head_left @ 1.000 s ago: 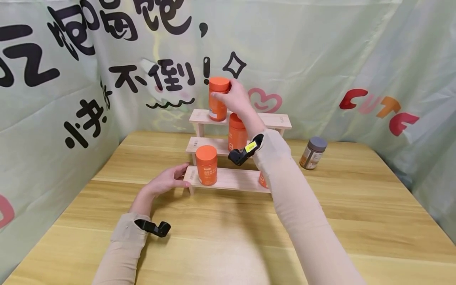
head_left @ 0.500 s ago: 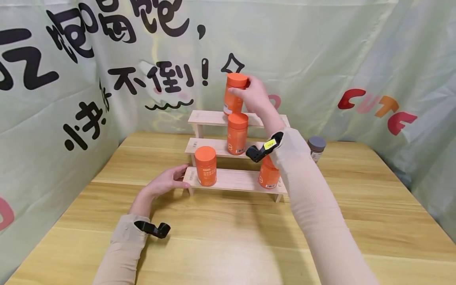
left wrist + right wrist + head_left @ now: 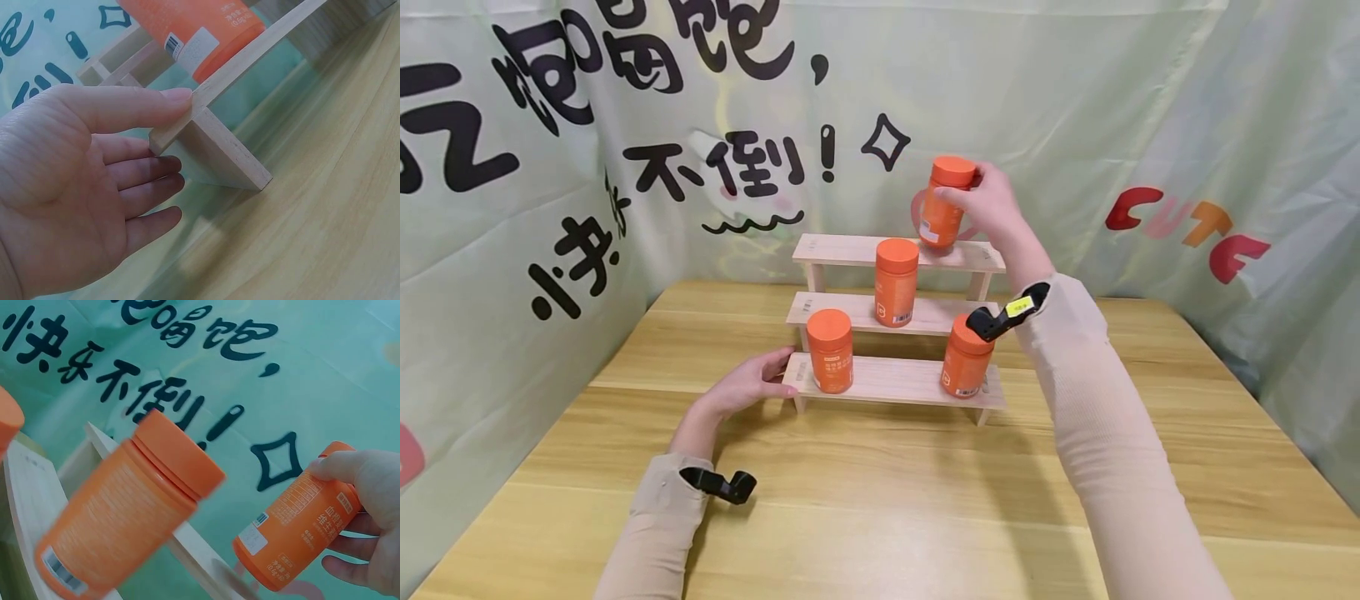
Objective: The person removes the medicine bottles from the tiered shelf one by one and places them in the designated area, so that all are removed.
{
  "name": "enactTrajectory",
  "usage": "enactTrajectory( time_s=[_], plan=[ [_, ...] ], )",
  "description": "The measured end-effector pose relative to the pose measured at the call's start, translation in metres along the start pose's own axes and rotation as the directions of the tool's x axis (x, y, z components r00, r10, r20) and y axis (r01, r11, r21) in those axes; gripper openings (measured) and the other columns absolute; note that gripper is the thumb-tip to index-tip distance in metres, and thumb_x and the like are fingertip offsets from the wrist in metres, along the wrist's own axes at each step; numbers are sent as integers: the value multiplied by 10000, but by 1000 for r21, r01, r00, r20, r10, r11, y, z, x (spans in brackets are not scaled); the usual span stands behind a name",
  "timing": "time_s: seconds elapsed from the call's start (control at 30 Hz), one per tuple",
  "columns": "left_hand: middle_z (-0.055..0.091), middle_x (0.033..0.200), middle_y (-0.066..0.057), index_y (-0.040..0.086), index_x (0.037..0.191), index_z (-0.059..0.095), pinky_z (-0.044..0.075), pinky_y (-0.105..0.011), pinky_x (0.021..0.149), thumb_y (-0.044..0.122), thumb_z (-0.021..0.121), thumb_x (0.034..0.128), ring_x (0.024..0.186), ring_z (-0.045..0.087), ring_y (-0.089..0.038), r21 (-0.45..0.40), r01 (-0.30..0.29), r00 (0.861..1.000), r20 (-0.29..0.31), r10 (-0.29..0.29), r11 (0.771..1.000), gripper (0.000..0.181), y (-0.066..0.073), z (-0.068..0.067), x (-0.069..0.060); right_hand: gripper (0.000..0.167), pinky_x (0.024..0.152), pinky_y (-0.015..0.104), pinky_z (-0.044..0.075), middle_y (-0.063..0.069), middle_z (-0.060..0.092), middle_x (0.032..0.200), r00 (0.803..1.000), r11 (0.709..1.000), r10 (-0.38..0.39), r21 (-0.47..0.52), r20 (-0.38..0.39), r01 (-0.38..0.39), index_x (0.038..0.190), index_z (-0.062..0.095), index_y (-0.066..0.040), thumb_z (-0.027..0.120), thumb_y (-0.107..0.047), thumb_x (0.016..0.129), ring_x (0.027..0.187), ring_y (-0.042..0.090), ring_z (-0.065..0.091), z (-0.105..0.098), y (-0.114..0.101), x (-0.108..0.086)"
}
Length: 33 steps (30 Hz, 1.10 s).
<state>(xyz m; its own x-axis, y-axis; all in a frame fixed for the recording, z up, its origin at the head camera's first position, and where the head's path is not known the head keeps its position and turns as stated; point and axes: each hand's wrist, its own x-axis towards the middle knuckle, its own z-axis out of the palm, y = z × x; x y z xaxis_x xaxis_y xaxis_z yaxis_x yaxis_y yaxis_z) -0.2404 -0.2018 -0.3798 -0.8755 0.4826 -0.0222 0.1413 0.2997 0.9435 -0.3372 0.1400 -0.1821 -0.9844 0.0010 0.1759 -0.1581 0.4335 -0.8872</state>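
My right hand grips an orange jar by its upper part at the right side of the top tier. The jar leans slightly; whether its base touches the board cannot be told. My left hand pinches the left end of the lowest tier of a wooden three-tier stand, thumb on its front corner and index finger behind. One orange jar stands at the left of that tier, another orange jar at its right. A further orange jar is upright mid-way along the middle tier.
The stand rests on a wood-grain table. Behind it hangs a pale printed cloth, close to the top tier. My right forearm passes over the table right of the stand.
My right hand has carried the orange jar rightward along the top tier, from its left end to its right. The grey-lidded jar is now hidden behind the right arm. My left hand stays put.
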Motion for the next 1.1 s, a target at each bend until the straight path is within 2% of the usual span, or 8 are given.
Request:
enactTrajectory(
  time_s=[0.03,0.17,0.6,0.9,1.1],
  plan=[
    [152,1468,-315,-145,1416,105,167,-502,1093,43,644,839,1347,181,-420,-1,0,1000,0,0,1000,812,0,0,0,582,807,369,514,87,490,1288,1000,1000,6,-10,-7,-6,1359,379,-74,629,-271,872,1110,213,482,-3,2,-1],
    [166,1464,-316,-142,1417,106,171,-503,1092,53,648,837,1345,189,-419,1,-4,1000,0,4,1000,818,-1,-1,0,591,964,328,408,107,480,1291,999,999,-11,-42,-42,10,1364,378,-45,625,-264,874,1113,220,469,-15,9,-3],
    [166,1462,-319,-145,1415,109,174,-500,1091,54,649,838,1341,195,-424,8,-9,1000,-2,9,1000,815,-3,0,1,623,916,329,421,113,462,1262,994,998,-11,-62,-106,5,1369,362,-19,619,-295,873,1041,199,461,-58,33,-17],
    [180,1463,-309,-141,1417,111,176,-489,1094,49,646,837,1344,205,-409,-8,-15,1000,1,15,1000,812,-3,1,1,683,930,332,418,111,448,1301,988,995,-5,-99,-155,-10,1407,330,-52,612,-361,867,1063,201,458,-89,56,-27],
    [179,1462,-312,-143,1416,107,175,-491,1094,34,636,839,1344,202,-409,-12,-18,1000,6,18,1000,802,-2,1,1,661,921,309,429,85,457,1264,983,998,5,-65,-183,-17,1393,346,-49,624,-333,865,1010,141,465,-105,72,-34]
  ],
)
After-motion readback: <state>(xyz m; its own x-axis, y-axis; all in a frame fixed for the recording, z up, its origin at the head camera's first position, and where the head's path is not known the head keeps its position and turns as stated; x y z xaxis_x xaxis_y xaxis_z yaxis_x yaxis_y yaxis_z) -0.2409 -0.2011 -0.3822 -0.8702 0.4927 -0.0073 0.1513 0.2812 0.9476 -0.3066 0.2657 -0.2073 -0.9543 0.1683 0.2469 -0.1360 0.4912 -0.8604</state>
